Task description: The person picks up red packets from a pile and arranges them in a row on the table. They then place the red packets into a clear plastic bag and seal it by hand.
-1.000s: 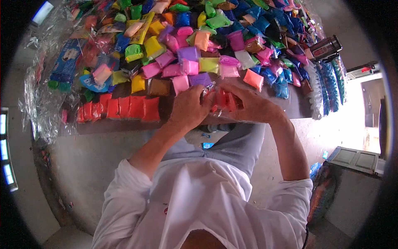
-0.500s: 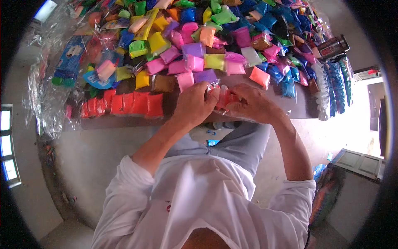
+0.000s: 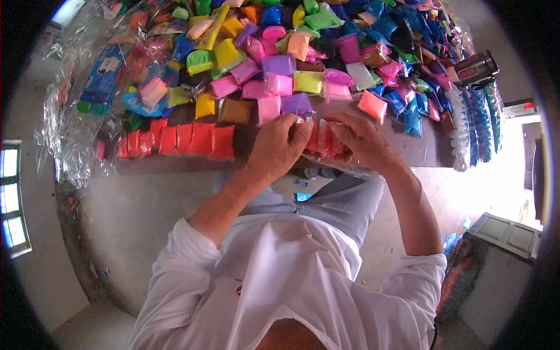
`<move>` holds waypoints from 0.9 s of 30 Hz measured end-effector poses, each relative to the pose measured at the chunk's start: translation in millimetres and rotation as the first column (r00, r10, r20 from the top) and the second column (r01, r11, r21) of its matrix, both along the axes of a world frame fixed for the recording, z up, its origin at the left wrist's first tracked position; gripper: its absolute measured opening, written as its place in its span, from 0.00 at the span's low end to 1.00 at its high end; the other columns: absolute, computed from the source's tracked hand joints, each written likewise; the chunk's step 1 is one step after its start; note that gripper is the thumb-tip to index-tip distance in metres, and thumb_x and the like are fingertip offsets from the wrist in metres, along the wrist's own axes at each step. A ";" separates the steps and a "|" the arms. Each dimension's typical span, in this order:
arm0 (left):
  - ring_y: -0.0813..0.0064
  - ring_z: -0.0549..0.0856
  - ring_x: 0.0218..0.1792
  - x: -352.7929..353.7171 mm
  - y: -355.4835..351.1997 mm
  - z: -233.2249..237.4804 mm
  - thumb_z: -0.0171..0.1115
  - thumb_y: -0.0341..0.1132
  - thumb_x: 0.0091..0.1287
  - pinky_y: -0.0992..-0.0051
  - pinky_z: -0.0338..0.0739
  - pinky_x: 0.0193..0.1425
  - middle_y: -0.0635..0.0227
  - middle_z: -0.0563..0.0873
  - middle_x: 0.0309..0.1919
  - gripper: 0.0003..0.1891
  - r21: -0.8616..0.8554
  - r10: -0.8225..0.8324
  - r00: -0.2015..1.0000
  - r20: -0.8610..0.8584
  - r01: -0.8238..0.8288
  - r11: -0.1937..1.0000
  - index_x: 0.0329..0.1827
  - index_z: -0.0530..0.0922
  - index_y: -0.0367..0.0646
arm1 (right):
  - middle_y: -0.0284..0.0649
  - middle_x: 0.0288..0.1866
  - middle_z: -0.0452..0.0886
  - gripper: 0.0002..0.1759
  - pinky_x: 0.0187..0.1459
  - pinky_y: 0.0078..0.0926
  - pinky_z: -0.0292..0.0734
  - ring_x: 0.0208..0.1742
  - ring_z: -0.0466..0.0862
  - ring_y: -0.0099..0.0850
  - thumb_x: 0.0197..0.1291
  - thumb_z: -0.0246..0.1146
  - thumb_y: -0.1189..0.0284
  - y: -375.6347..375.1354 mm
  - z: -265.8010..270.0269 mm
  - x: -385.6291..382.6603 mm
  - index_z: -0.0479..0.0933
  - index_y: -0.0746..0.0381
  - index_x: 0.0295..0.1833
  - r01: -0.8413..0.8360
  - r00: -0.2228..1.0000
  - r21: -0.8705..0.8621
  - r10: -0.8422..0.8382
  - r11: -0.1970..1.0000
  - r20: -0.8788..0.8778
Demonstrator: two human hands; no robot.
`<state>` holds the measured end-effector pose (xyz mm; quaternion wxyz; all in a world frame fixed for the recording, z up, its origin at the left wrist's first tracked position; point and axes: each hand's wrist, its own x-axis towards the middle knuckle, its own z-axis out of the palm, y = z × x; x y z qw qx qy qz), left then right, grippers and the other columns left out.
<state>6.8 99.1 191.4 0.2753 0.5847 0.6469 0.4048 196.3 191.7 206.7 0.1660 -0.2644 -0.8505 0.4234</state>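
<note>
Between my two hands, at the table's front edge, are small red packets (image 3: 321, 139) in clear plastic, joined side by side. My left hand (image 3: 274, 143) is closed, its thumb and fingers pinching their left end. My right hand (image 3: 366, 143) is closed on their right end, with its fingers bent over the plastic. Its fingers partly cover the packets there. To the left of my left hand lies a row of similar red packets (image 3: 195, 140) along the table edge. A pink packet (image 3: 269, 111) and a purple packet (image 3: 296, 104) lie just beyond my hands.
A big heap of packets in many colours covers the table (image 3: 417, 150) beyond my hands. Crumpled clear plastic (image 3: 70, 111) hangs at the left. A dark cylindrical object (image 3: 475, 69) stands at the right, near strips of blue packets (image 3: 481, 125). A grey cabinet (image 3: 504, 236) stands lower right.
My hands have moved slightly apart, and more of the red packets now shows between them. The packets look more spread out. The whole view has shifted a little.
</note>
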 end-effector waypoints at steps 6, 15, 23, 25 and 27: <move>0.48 0.80 0.33 1.6 -1.2 -2.2 0.55 0.45 0.66 0.58 0.73 0.37 0.49 0.80 0.29 0.17 -0.017 0.040 0.999 -0.022 -0.040 0.999 0.33 0.76 0.35 | 0.38 0.47 0.77 0.27 0.52 0.25 0.75 0.49 0.77 0.26 0.59 0.62 0.70 -6.6 23.6 3.7 0.66 0.64 0.63 0.063 0.986 -0.233 -0.025 0.970 0.163; 0.64 0.79 0.26 1.8 -4.5 -5.6 0.55 0.43 0.67 0.68 0.72 0.33 0.56 0.79 0.25 0.16 0.090 0.057 0.998 0.036 -0.060 0.994 0.33 0.75 0.35 | 0.44 0.48 0.78 0.32 0.50 0.27 0.74 0.46 0.79 0.30 0.49 0.67 0.71 1.9 -2.7 6.0 0.67 0.64 0.61 -0.009 0.995 -0.260 0.035 0.965 0.097; 0.51 0.80 0.41 -10.5 -20.9 0.4 0.62 0.52 0.60 0.63 0.74 0.44 0.50 0.77 0.41 0.26 0.036 -0.121 0.990 0.074 0.119 0.992 0.48 0.72 0.36 | 0.34 0.41 0.79 0.17 0.46 0.21 0.74 0.42 0.76 0.20 0.58 0.63 0.73 3.1 2.4 0.2 0.75 0.65 0.53 -0.007 0.987 -0.111 0.024 0.994 0.158; 0.50 0.79 0.43 -10.8 -28.9 7.7 0.64 0.50 0.59 0.62 0.74 0.48 0.50 0.77 0.44 0.27 0.007 -0.140 0.987 0.074 0.140 0.990 0.51 0.71 0.36 | 0.32 0.39 0.78 0.14 0.44 0.20 0.74 0.40 0.75 0.18 0.59 0.62 0.71 3.4 4.1 0.0 0.75 0.65 0.50 0.016 0.974 -0.230 0.037 0.973 0.222; 0.48 0.79 0.46 -12.0 -32.5 9.4 0.66 0.49 0.58 0.62 0.73 0.52 0.51 0.76 0.46 0.29 -0.021 -0.155 0.985 0.070 0.156 0.987 0.54 0.70 0.37 | 0.32 0.37 0.78 0.13 0.43 0.20 0.74 0.39 0.75 0.18 0.60 0.62 0.71 4.6 2.5 -0.9 0.75 0.65 0.49 -0.004 0.977 -0.262 0.059 0.965 0.204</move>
